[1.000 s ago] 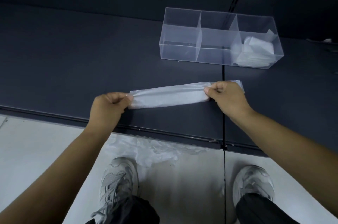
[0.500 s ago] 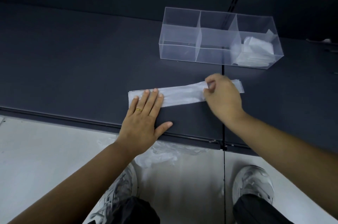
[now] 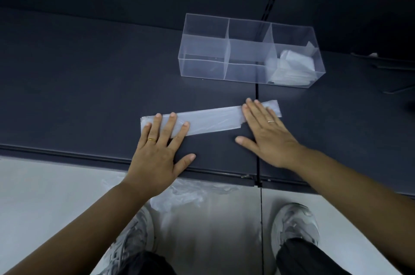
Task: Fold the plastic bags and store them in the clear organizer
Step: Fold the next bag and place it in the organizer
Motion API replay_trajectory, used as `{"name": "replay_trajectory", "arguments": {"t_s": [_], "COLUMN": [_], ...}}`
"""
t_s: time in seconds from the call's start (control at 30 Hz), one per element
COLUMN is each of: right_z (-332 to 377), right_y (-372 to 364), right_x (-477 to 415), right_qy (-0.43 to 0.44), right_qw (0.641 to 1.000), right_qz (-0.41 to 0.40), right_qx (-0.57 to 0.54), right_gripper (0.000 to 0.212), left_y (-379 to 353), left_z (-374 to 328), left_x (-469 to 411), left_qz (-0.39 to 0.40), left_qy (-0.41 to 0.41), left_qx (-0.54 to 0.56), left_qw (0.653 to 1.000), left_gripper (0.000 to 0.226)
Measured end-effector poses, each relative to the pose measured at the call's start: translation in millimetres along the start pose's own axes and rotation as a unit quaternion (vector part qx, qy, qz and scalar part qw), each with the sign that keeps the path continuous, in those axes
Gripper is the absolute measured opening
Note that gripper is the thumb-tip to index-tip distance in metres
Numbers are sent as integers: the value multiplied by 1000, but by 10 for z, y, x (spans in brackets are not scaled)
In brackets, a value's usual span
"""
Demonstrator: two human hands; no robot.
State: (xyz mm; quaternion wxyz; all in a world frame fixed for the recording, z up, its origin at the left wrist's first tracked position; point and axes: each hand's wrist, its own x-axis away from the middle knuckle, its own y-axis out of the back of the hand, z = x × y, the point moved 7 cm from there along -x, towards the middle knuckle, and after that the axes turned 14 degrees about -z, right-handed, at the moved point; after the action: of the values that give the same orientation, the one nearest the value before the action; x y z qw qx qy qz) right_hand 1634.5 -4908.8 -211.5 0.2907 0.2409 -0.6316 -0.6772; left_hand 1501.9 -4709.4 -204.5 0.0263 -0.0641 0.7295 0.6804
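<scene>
- Now the long translucent white plastic bag, folded into a narrow flat strip (image 3: 213, 120), lies on the dark grey matte table top (image 3: 78, 83), near its front edge; it runs from left to right, with the right end a little farther from the person.
- The left hand (image 3: 157, 151) lies flat with the palm down, fingers straight and a little spread; the fingertips press on the left end of the strip; the thumb rests on the table, apart from the strip; a gold ring (image 3: 151, 139) is on one finger.
- The right hand (image 3: 267, 133) is also flat with straight fingers that lie close to each other; they cover the strip near its right end, and a short piece of the strip shows beyond them; the thumb points left on the bare table; a thin silver ring (image 3: 270, 121) is on one finger.
- The clear rectangular plastic organizer with three compartments (image 3: 204, 50) stands farther back on the table, well apart from the strip; its right compartment holds folded white plastic bags (image 3: 292, 68); nothing shows in the left and middle compartments.
- A thin dark seam (image 3: 257, 95) crosses the table from front to back; it passes under the strip just beside the right hand.
- Below the table edge, a crumpled heap of clear plastic bags (image 3: 184, 196) lies on the light grey floor (image 3: 45, 196), between two grey sports shoes (image 3: 296, 225).
</scene>
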Motion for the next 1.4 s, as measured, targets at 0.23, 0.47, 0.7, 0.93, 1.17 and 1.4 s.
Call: {"name": "replay_trajectory", "arguments": {"t_s": [0.23,0.47,0.7,0.93,1.17,1.4], "right_z": [-700,-754,-737,-436,47,195], "right_y": [317,392,410,481,1045,633], "right_x": [-12,-158,288,963,877,220], "right_qy": [-177,-176,-301,-414,-297,-212], "right_qw": [952,955,819,686,690,656], "right_qz": [-167,-174,-122,-25,20,128], "right_qx": [-184,-165,-472,-598,-660,-713], "right_gripper": [47,8,15,18,39,67], "left_y": [24,22,59,176,530,470], "left_z": [-14,-14,97,-1000,-1506,-1049], "left_x": [-8,-16,-127,-257,-224,-358], "left_qz": [-3,2,2,28,-40,45], "left_qy": [0,-3,-62,-137,88,317], "left_qx": [5,14,62,223,568,772], "left_qw": [1000,1000,996,965,818,550], "left_gripper": [74,74,77,95,39,32]}}
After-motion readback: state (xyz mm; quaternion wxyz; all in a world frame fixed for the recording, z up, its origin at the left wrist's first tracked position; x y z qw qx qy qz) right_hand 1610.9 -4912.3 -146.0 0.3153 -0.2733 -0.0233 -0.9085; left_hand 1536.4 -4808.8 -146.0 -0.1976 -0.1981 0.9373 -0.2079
